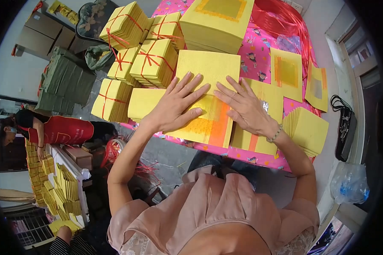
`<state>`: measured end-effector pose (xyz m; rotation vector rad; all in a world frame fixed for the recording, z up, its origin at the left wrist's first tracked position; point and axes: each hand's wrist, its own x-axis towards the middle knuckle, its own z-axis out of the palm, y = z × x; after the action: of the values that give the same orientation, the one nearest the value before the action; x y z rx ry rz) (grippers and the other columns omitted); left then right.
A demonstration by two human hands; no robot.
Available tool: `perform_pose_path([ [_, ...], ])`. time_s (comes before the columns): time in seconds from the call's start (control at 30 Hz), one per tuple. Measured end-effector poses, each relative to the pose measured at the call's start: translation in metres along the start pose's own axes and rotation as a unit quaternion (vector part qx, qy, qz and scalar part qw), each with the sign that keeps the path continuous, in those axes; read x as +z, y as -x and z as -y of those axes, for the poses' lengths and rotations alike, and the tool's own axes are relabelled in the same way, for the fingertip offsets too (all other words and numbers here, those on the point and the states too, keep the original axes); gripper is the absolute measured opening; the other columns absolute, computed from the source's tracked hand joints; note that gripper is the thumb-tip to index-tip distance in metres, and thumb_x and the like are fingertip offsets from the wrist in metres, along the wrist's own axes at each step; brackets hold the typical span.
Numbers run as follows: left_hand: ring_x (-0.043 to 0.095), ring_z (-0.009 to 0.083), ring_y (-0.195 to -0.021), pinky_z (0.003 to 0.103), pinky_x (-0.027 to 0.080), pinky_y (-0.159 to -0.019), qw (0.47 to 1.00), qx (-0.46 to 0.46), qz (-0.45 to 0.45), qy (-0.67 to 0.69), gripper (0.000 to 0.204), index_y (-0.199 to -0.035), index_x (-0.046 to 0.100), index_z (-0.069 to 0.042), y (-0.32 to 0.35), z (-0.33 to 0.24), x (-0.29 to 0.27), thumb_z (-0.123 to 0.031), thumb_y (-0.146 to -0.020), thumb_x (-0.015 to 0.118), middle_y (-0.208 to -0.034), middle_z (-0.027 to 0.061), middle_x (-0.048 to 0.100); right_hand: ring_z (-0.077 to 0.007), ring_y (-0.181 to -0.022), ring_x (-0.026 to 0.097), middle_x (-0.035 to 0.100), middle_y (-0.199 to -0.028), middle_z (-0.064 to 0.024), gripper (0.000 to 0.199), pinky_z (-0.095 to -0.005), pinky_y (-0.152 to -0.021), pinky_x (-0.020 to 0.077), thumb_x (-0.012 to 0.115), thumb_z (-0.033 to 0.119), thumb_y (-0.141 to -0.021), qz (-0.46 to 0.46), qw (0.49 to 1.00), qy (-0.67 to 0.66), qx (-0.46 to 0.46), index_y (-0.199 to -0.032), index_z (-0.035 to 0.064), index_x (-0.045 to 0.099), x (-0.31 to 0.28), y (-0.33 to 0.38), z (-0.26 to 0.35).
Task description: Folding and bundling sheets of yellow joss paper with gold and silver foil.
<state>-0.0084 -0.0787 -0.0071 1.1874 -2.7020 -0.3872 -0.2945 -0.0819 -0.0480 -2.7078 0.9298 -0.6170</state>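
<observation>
A pink patterned tablecloth (257,51) covers the table. To its right, by a window, lie a black case (344,131) with a looped cord and, nearer, a clear plastic bag (349,182) with blue inside. At upper left stands a flowered chair (93,19), near green sacks (63,83). Below these, a masked co-worker in a red apron (68,128) bends over another table. Grey floor (168,155) shows between.

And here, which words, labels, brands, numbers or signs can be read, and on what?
Locations only; I don't transcribe print.
Red apron on a co-worker: pale lettering, not copied.
Pink tablecloth: tiny marks among cartoon figures, too small to read.
Clear bag: blue marking, too blurred to read.
Yellow paper stack under the left hand and right hand: no lettering seen.
</observation>
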Motion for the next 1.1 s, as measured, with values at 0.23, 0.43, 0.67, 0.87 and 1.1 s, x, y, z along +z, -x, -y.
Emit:
perform_pose_path([
  [0.23,0.014,0.0376,-0.154,0.053,0.01,-0.124,0.999,0.0,0.009,0.051,0.063,-0.158,0.033,-0.022,0.01,0.011,-0.006,-0.05,-0.103,0.044,-0.166,0.0139,0.023,-0.0312,-0.152,0.025,0.039,-0.159,-0.0056,0.052,-0.0587,-0.123,0.0154,0.035,0.042,-0.106,-0.021,0.999,-0.034,0.008,-0.151,0.0166,0.045,0.009,0.002,-0.003],
  [0.43,0.009,0.0358,-0.155,0.053,0.007,-0.124,0.997,-0.044,0.022,0.066,0.06,-0.159,0.03,-0.024,0.022,0.018,-0.001,-0.047,-0.105,0.041,-0.168,0.0109,0.017,-0.0319,-0.151,0.025,0.04,-0.159,-0.0064,0.054,-0.0575,-0.123,0.0146,0.031,0.045,-0.107,-0.016,0.998,-0.056,0.018,-0.15,0.016,0.046,0.007,0.002,-0.002],
  [0.67,0.005,0.0327,-0.156,0.05,0.007,-0.124,0.979,-0.015,-0.028,0.201,0.059,-0.159,0.032,-0.02,0.024,0.032,0.013,-0.047,-0.107,0.038,-0.168,0.0131,0.016,-0.0321,-0.152,0.024,0.04,-0.159,-0.0072,0.052,-0.057,-0.123,0.0148,0.034,0.042,-0.107,0.002,0.996,-0.079,0.028,-0.15,0.0152,0.047,-0.007,-0.004,0.007],
  [0.87,0.03,0.0269,-0.15,0.041,0.025,-0.121,0.923,-0.044,-0.135,0.358,0.048,-0.143,0.055,-0.006,0.023,0.034,0.011,-0.037,-0.107,0.046,-0.155,0.0135,0.045,-0.0303,-0.143,0.041,0.051,-0.149,-0.0113,0.043,-0.056,-0.12,0.0252,0.057,0.029,-0.101,-0.018,0.999,-0.025,0.035,-0.14,0.0113,0.056,-0.019,-0.014,0.005],
  [1.1,0.063,0.011,-0.09,0.026,0.052,-0.082,0.842,-0.174,-0.317,0.4,0.041,-0.128,0.063,0.004,0.016,0.034,0.001,-0.029,-0.104,0.054,-0.099,0.0058,0.069,-0.0301,-0.106,0.067,0.07,-0.113,-0.0129,0.027,-0.0433,-0.096,0.0513,0.072,0.023,-0.09,-0.136,0.985,0.102,-0.043,-0.109,0.0038,0.069,-0.019,-0.026,-0.004],
])
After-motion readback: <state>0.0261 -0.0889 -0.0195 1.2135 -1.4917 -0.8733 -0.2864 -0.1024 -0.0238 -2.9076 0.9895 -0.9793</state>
